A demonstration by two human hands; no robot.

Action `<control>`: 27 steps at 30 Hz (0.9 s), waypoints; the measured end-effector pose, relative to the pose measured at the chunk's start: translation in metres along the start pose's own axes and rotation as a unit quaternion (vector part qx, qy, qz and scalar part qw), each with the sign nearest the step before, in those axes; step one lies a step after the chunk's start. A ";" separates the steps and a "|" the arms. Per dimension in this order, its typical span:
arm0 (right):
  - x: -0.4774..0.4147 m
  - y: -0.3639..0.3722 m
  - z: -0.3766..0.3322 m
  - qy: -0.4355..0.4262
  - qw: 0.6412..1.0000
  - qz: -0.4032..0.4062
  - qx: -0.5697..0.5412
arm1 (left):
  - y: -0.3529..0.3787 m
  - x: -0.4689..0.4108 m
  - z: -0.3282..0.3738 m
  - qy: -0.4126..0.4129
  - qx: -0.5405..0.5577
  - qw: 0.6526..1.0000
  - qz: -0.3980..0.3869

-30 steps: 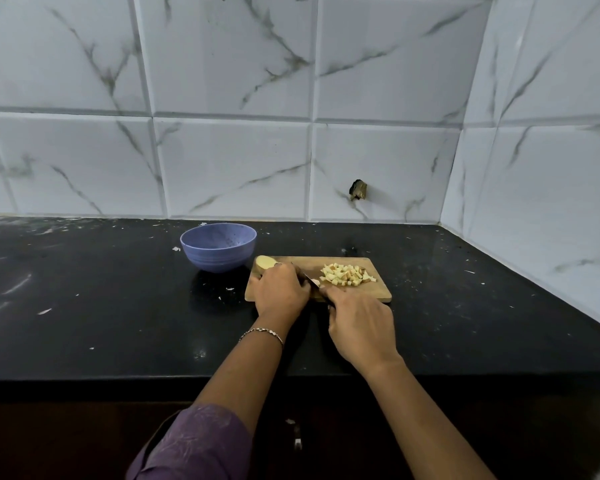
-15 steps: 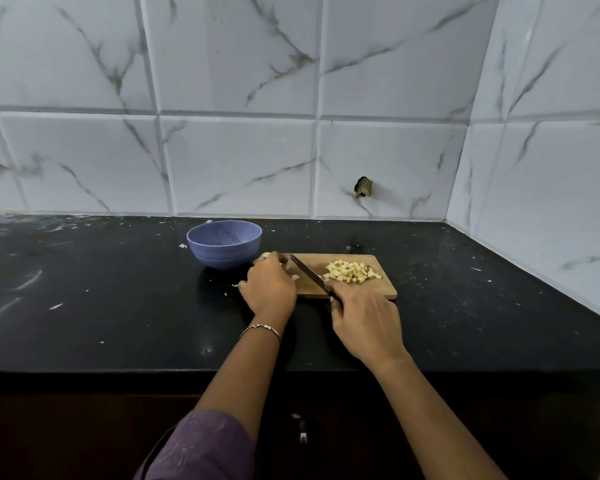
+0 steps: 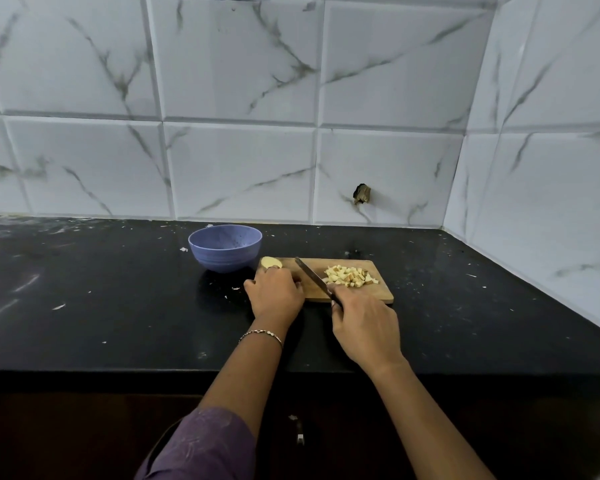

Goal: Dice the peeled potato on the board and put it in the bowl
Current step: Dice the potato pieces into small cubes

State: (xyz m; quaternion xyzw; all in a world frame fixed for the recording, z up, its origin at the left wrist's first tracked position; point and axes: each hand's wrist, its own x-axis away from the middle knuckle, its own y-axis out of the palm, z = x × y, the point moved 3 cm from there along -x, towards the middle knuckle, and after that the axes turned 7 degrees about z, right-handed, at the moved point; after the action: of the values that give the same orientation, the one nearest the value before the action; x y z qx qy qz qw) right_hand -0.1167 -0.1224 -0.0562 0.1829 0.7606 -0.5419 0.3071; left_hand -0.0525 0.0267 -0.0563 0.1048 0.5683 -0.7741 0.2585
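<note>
- Potato (image 3: 270,262) is lying at the far left corner of the board (image 3: 378,294), near the bowl (image 3: 225,247); the diced pieces (image 3: 350,275) are sitting on the board's right half.
- The left hand (image 3: 276,294) is curling its fingers together onto the potato.
- The right hand (image 3: 364,327) is wrapping its fingers round the knife (image 3: 310,274), the blade slanting over the board.

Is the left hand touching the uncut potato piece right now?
Touching. In the head view the left hand covers the near end of the potato piece on the board, with no gap between them; only its far tip shows.
</note>
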 end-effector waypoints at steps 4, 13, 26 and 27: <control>0.000 -0.003 -0.001 -0.014 1.000 0.003 -0.004 | 0.002 -0.003 0.001 0.008 0.027 1.000 0.008; 0.000 -0.003 0.001 0.009 1.000 0.025 0.001 | 0.002 -0.006 0.000 -0.022 0.010 1.000 0.013; -0.002 -0.003 0.002 0.040 0.999 0.003 0.006 | 0.008 -0.015 0.003 0.008 0.015 0.999 0.035; -0.002 -0.004 0.002 0.042 0.999 0.003 0.005 | 0.009 -0.016 0.002 0.013 0.023 0.999 0.036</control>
State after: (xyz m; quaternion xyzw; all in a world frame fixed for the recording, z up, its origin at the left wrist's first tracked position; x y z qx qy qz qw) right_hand -0.1170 -0.1254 -0.0523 0.2093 0.7697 -0.5367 0.2753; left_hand -0.0339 0.0271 -0.0562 0.1407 0.5497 -0.7758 0.2761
